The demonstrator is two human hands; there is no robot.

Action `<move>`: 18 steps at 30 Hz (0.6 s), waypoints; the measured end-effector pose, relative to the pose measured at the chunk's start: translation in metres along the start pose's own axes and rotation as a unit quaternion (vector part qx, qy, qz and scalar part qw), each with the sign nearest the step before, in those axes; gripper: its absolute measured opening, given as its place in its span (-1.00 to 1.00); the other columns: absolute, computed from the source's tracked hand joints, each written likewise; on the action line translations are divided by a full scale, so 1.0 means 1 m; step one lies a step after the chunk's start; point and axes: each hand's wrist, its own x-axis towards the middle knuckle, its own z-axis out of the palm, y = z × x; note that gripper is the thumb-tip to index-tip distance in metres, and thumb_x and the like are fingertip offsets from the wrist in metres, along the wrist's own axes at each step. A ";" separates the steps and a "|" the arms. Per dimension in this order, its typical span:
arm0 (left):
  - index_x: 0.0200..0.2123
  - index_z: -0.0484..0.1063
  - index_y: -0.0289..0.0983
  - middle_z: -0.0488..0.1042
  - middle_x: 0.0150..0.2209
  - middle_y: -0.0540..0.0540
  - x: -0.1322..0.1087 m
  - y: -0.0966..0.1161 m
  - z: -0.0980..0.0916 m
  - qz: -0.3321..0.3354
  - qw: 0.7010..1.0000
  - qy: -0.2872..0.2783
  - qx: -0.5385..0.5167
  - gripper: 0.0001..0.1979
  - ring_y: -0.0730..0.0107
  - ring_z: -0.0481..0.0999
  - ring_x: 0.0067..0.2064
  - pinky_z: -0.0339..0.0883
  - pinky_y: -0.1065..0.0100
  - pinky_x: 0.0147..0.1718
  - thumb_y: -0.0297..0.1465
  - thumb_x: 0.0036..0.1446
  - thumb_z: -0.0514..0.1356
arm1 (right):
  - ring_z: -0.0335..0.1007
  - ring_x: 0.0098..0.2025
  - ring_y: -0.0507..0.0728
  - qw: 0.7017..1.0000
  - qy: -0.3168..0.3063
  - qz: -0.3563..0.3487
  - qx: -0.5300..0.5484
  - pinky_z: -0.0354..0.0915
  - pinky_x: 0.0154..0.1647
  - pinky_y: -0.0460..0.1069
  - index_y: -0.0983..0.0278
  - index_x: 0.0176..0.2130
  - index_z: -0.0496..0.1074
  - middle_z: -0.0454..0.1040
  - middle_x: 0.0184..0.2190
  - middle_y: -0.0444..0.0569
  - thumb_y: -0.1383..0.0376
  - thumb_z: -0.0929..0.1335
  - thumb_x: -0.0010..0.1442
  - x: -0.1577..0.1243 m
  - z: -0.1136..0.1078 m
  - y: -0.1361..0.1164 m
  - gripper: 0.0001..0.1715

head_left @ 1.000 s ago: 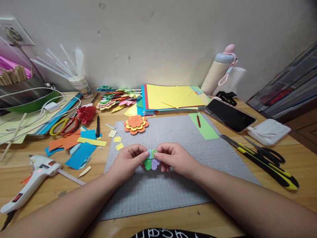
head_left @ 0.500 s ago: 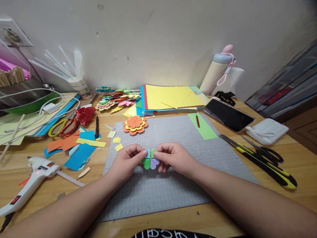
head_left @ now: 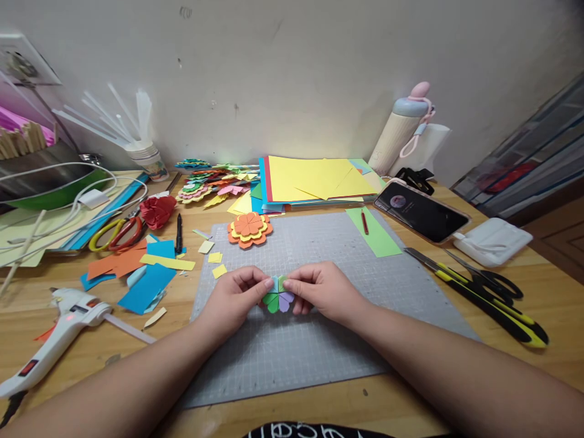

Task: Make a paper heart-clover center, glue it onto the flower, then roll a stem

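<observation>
Paper flower in several colours is held between a person's two hands over a grey cutting mat, nearer the mat's left edge than its right, on a wooden table. Petals show light blue and yellow-green toward the table's far edge, deeper green and lilac toward the near edge; their near tips are rounded, and thin dark lines run between them to the middle. The left hand keeps its grip pinched on the blue and green side, thumb on top; the right hand pinches the opposite side likewise. Thumbs and fingers cover both side rims, leaving the petal count unclear, and the underside is hidden. By the mat's far left corner lies a layered orange-and-yellow flower. The right forearm hides the mat's near right corner. Toward the table's left, a glue gun has its cord cut off by the frame. Toward the far right corner, writing on a lit phone is too small to read.
</observation>
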 end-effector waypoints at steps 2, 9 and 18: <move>-0.52 0.43 -0.30 0.43 -0.58 0.01 0.000 0.001 0.000 0.000 1.000 -0.001 0.001 -0.77 0.51 0.34 -0.52 0.26 0.45 -0.48 -0.26 0.03 0.28 | 0.36 -0.63 -0.05 1.000 -0.003 -0.001 -0.002 0.25 -0.60 -0.15 0.31 -0.43 0.52 0.46 -0.65 -0.13 0.28 0.40 0.14 0.000 0.000 -0.001 -0.84; -0.52 0.43 -0.31 0.42 -0.58 0.02 0.000 0.001 -0.001 -0.002 1.000 -0.014 0.006 -0.77 0.53 0.33 -0.53 0.26 0.46 -0.49 -0.26 0.04 0.28 | 0.36 -0.62 -0.06 1.000 -0.008 -0.008 -0.007 0.25 -0.59 -0.15 0.32 -0.43 0.51 0.48 -0.63 -0.11 0.29 0.38 0.15 -0.002 0.000 -0.001 -0.83; -0.51 0.42 -0.31 0.41 -0.57 0.03 0.002 -0.005 0.000 -0.007 1.000 -0.023 0.009 -0.77 0.53 0.34 -0.53 0.25 0.46 -0.51 -0.26 -0.01 0.29 | 0.34 -0.62 -0.06 1.000 -0.019 -0.014 -0.016 0.24 -0.60 -0.15 0.32 -0.43 0.47 0.47 -0.61 -0.13 0.26 0.39 0.14 -0.001 0.000 0.000 -0.82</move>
